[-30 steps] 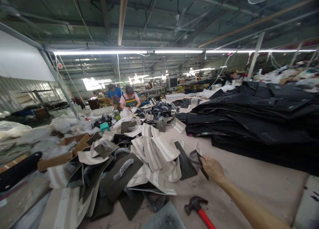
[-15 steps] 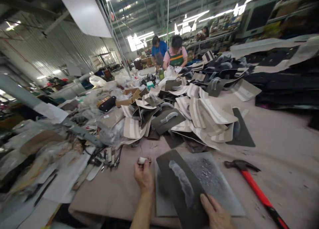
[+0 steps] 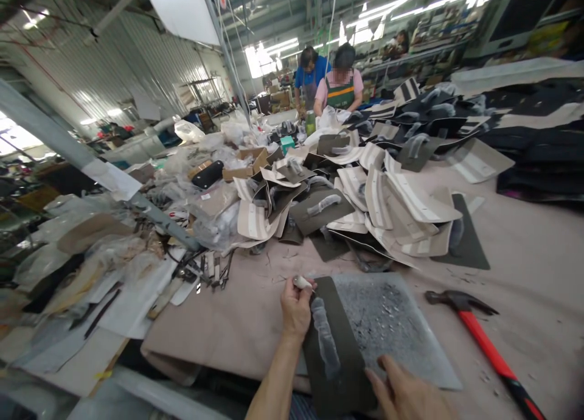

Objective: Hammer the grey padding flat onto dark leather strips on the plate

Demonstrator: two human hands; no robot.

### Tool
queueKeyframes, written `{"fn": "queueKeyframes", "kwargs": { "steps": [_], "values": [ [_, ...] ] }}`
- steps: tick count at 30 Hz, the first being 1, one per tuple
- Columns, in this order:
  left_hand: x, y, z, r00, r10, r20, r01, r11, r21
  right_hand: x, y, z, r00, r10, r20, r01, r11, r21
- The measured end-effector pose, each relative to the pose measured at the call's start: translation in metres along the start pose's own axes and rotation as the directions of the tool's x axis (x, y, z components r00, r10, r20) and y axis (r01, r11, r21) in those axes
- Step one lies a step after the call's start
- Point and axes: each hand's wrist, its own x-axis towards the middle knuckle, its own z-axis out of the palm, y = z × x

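Note:
My left hand [image 3: 295, 310] is closed around a short white cylindrical piece [image 3: 302, 282], like a small tool handle; its far end is hard to make out. The hand is at the upper left edge of a dark grey-green panel [image 3: 337, 341]. A handle under wrinkled clear plastic wrap [image 3: 325, 341] runs along the panel's face. My right hand [image 3: 406, 389] is low in the view, slightly blurred, its thumb and finger apart at the panel's lower right edge. Part of the panel overlaps a grey, scuffed board [image 3: 392, 316] scattered with dark bits.
A claw hammer [image 3: 486, 341] with a red-black handle lies right of the board. Beyond it is a heap of beige and dark panels [image 3: 378, 201]. Small tools [image 3: 214, 268] and plastic bags [image 3: 214, 219] sit leftward, near a slanted metal post [image 3: 114, 176]. Two people [image 3: 328, 79] stand behind.
My left hand has come right, up against the panel's edge, with the white piece. The panel is turned more upright in view. My right hand's fingers have spread at its edge.

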Motion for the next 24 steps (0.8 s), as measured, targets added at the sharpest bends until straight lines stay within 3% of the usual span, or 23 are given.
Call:
{"fn": "queueKeyframes", "kwargs": {
  "steps": [3,5,7,9,13,16,24],
  "values": [
    [0.000,-0.003,-0.004,1.000,0.026,0.004,-0.026,0.999,0.018,0.022,-0.036,-0.018,0.952,-0.271,-0.142,0.275,0.961,0.012],
    [0.002,-0.004,-0.006,0.999,0.036,0.029,-0.037,0.998,0.050,0.036,-0.062,-0.016,0.903,-0.412,-0.126,0.416,0.909,0.011],
    [0.004,-0.004,-0.008,0.996,0.036,0.081,-0.043,0.995,0.085,0.044,-0.077,-0.003,0.885,-0.461,-0.063,0.460,0.888,-0.021],
    [0.008,-0.003,-0.010,0.989,0.028,0.144,-0.043,0.994,0.098,0.048,-0.077,0.013,0.880,-0.473,-0.045,0.472,0.881,-0.033],
    [0.014,-0.003,-0.014,0.976,-0.001,0.216,-0.010,0.999,0.047,0.050,-0.053,0.029,0.852,-0.507,-0.129,0.514,0.857,0.033],
    [0.014,-0.007,-0.014,0.980,-0.010,0.200,0.002,0.999,0.040,0.051,-0.043,0.027,0.845,-0.509,-0.163,0.525,0.849,0.069],
    [0.010,-0.003,-0.008,0.989,0.008,0.151,-0.023,0.995,0.099,0.048,-0.046,0.028,0.839,-0.527,-0.134,0.532,0.847,0.001]
  ]
}}
